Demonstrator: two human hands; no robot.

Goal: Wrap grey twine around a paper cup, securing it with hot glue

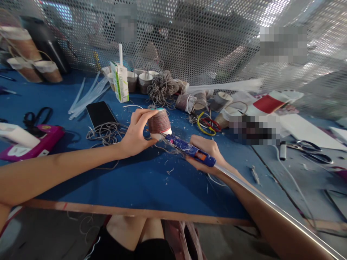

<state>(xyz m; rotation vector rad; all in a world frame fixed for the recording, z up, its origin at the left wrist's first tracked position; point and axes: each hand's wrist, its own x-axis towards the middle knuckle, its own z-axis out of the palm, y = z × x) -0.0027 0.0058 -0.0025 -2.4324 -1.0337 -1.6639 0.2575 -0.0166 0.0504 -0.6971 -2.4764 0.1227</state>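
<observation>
My left hand (137,131) grips a small paper cup wound with brownish cord (159,122), thumb at its lower edge and fingers on top. The cup's white rim faces down toward the lower right. In my right hand (205,153) is a blue glue gun (187,147), its nozzle at the cup's lower edge. Whether the nozzle touches the cup I cannot tell. A long clear glue stick (271,205) runs out of the gun's back to the lower right. Loose grey cord (107,133) lies coiled beside my left wrist.
A black phone (101,114), a drink carton (119,82) and clear glue sticks (88,94) lie left of centre. Behind stand cord-wrapped cups (145,82) and a cord heap (163,86). Scissors (311,150) lie right; a magenta power strip (35,141) lies left. Perforated metal (162,36) closes the back.
</observation>
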